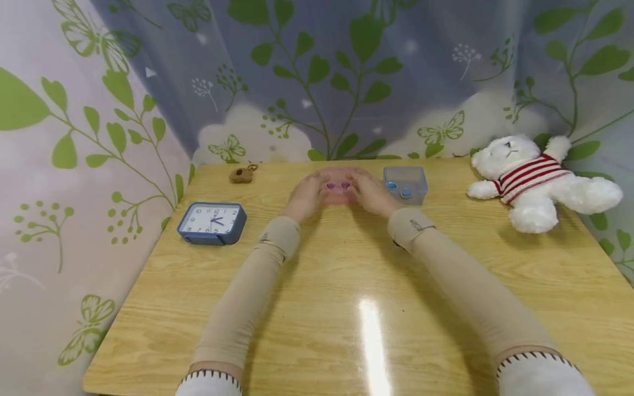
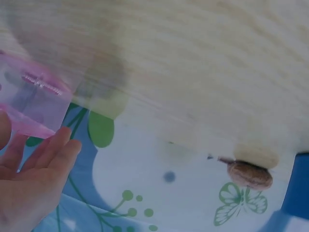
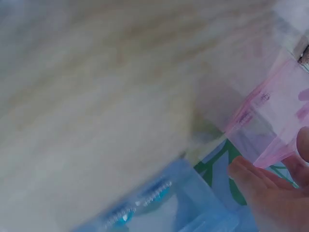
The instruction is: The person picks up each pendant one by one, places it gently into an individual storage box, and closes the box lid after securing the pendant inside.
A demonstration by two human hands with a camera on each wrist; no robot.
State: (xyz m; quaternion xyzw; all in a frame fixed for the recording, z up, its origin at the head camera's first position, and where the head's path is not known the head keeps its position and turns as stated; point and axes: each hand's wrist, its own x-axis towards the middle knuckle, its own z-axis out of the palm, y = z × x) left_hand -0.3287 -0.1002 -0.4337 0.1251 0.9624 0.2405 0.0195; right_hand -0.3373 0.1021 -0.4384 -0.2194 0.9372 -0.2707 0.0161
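A see-through pink box (image 1: 339,197) stands near the table's back edge, with two purple gem-like pieces on it. My left hand (image 1: 306,196) holds its left side and my right hand (image 1: 372,192) its right side. In the left wrist view, the fingers of that hand (image 2: 36,179) curve around the pink box (image 2: 57,104), and the thumb shows only in part. The right wrist view has the right hand (image 3: 275,193) with its thumb and fingers at the pink box's edge (image 3: 270,145). Beside the right hand stands a see-through blue box (image 1: 415,184) with two blue gem-like pieces.
A blue alarm clock (image 1: 212,223) lies at the left of the wooden table (image 1: 327,308). Behind it is a small brown keychain-like item (image 1: 241,175). A white plush bear (image 1: 535,179) in a striped top lies at the right. A patterned curtain (image 1: 307,71) hangs behind the table.
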